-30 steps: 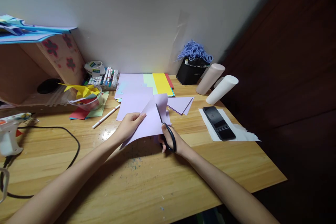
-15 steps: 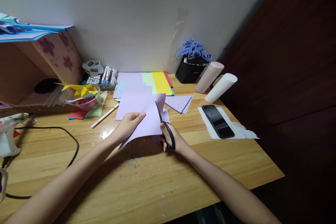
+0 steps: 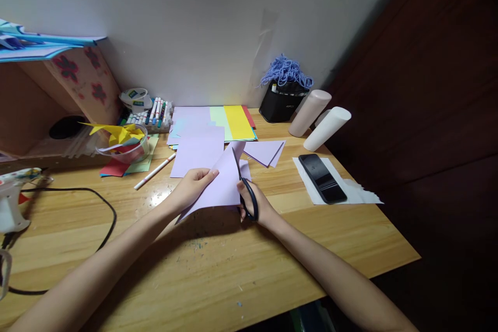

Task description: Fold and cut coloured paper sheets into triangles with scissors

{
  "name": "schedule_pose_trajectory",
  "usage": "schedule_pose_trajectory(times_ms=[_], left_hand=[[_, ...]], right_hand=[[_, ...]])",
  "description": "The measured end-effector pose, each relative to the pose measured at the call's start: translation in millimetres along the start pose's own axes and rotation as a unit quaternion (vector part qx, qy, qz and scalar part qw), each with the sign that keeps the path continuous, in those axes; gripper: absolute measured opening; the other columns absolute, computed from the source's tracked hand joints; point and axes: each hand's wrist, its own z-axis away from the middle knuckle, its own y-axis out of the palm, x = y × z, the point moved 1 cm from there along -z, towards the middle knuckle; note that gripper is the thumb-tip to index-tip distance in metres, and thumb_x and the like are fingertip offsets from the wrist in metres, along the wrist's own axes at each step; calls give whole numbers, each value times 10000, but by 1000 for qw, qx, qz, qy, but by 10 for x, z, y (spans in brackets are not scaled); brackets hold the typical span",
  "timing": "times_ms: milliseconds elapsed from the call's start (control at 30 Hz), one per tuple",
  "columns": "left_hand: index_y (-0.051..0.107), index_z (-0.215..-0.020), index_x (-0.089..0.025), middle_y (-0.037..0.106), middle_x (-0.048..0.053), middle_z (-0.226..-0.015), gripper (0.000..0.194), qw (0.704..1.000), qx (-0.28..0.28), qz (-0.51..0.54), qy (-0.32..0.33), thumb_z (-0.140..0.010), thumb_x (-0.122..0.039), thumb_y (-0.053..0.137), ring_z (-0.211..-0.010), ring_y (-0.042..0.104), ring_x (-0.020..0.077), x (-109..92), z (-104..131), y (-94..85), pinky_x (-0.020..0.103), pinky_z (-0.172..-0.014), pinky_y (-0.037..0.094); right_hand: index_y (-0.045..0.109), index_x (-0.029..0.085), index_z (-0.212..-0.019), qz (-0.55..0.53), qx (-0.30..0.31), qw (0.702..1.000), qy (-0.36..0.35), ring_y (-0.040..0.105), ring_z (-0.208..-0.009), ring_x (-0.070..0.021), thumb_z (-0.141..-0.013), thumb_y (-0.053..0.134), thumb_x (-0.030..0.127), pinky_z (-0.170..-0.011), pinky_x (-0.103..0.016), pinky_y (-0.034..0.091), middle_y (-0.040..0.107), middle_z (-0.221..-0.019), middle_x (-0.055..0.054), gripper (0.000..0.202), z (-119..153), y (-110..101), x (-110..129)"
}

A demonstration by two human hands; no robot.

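The left hand [image 3: 194,184] is clamped on the lilac sheet [image 3: 220,189] above the worktop [image 3: 210,282], presumably to steady it, while the right hand [image 3: 262,207] grips the scissors [image 3: 255,200] by their handles, apparently to align the blades for cutting.

Observed a grey wall [image 3: 187,21] behind a light wood-grain tabletop [image 3: 202,285], with dark reddish-brown panelling [image 3: 428,88] at right and glare [image 3: 159,196] on the tabletop's left part.

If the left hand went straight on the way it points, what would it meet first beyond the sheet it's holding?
Probably the scissor blades: the left hand aims across the lilac sheet toward them, though one view leaves their exact depth unclear.
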Motion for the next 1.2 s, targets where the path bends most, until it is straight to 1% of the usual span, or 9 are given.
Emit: schedule_pose_trajectory(times_ms=[133,267,467,633,767,933,1033,1200], left_hand=[[581,-669,-131,550,-3,-546,426,1000,5,-1,-5,-681,-548,497,-464,447,103,-25,23,28,195,-403,303],[551,-647,-137,532,-12,-542,414,1000,18,3,-11,-692,-544,492,-461,435,95,-4,31,63,191,-410,297],[541,-667,-137,525,-14,-552,412,1000,25,8,-14,-716,-540,476,-454,426,87,51,13,66,191,-422,296],[561,-699,-130,522,-13,-555,426,1000,23,-7,-19,-725,-544,463,-450,419,81,42,7,45,187,-415,283],[561,-694,-131,515,-14,-546,423,1000,19,-10,-18,-719,-543,468,-442,409,79,30,8,38,187,-404,267],[561,-692,-136,518,-9,-552,419,1000,21,-9,-18,-723,-542,461,-448,412,86,10,26,44,192,-408,274],[554,-672,-140,512,-15,-537,423,999,28,-13,-21,-715,-552,466,-434,403,84,11,38,55,193,-404,266],[541,-656,-138,509,-15,-535,429,999,34,-5,-19,-707,-559,475,-428,393,79,32,47,74,186,-392,253]], right_hand=[[457,168,-645,27,-6,1000,-14,464,-305,-94,-734,257,708,-289,-177,369,431,-385,45,583,10,-15,26],[480,158,-703,41,-13,999,-13,472,-307,-102,-743,222,708,-284,-176,368,452,-394,34,609,11,-21,39],[484,156,-722,26,-15,999,-15,473,-310,-99,-747,271,692,-282,-168,360,461,-402,38,578,17,-17,66],[490,151,-724,18,-14,1000,-17,468,-305,-96,-757,296,672,-281,-162,346,453,-384,42,557,14,-23,75],[497,146,-720,12,-19,1000,-10,456,-294,-92,-735,309,692,-269,-163,339,443,-383,47,577,-3,-19,33],[487,155,-736,23,-12,1000,-11,466,-314,-94,-736,274,701,-284,-166,351,447,-404,43,587,11,-20,49],[479,162,-757,32,-20,999,-18,479,-339,-100,-748,245,695,-307,-179,374,463,-429,32,583,21,-27,74],[479,162,-764,24,-27,999,-6,473,-324,-100,-736,262,705,-294,-179,364,458,-423,38,585,7,-22,45]])
